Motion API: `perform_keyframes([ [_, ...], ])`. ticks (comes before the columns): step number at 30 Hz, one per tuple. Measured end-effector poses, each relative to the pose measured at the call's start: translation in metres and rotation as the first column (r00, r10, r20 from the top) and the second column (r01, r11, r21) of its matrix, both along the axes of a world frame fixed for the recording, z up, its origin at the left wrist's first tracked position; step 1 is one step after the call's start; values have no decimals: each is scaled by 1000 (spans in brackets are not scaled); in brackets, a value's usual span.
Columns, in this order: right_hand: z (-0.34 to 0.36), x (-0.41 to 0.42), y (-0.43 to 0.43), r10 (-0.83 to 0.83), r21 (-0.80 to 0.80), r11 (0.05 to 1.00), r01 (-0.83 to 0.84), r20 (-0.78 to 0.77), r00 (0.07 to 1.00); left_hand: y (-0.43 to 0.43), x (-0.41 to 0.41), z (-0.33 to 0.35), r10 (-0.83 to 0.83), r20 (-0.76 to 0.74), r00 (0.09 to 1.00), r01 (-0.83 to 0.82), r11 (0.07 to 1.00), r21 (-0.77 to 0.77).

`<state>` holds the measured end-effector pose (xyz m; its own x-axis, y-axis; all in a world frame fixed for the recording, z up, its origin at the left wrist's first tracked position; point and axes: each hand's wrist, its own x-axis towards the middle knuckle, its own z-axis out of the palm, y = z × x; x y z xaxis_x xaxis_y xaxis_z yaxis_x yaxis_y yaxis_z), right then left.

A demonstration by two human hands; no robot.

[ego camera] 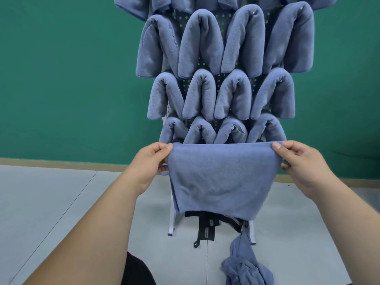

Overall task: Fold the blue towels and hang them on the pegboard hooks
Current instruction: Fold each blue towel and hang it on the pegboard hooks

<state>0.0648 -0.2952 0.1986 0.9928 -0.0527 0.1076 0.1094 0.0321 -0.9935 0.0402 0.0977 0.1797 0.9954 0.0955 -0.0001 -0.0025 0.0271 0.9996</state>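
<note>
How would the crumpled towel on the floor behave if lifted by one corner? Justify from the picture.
Probably floppy: the floor towel lies in twisted folds, and the held towel droops below the left hand and right hand. Likely light: fingertip pinches carry that one. Its fuzzy nap should grip, not slip.

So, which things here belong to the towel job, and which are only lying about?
Job: held towel, pinched by left hand and right hand; hung towels; pegboard; floor towel, crumpled.
Lying about: black straps under the pegboard.
</note>
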Motion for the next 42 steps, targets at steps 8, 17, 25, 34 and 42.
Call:
perform_keyframes([
  [8,-28,7,39,-273,-14,962,273,-133,953,-44,6,-16,372,-76,925,-364,925,108],
  [17,-55,-11,105,-125,-266,955,127,27,992,-112,-10,-29,118,-11,993,-114,974,196],
  [25,-63,-26,125,-99,-439,885,155,148,984,-124,-15,-39,116,21,993,-118,968,221],
  [34,-61,-37,129,-32,-644,728,235,311,950,-125,-15,-38,52,-38,998,-43,977,211],
  [42,-51,-22,109,-27,-665,715,214,280,960,-107,-18,-27,-6,-39,999,21,919,394],
])
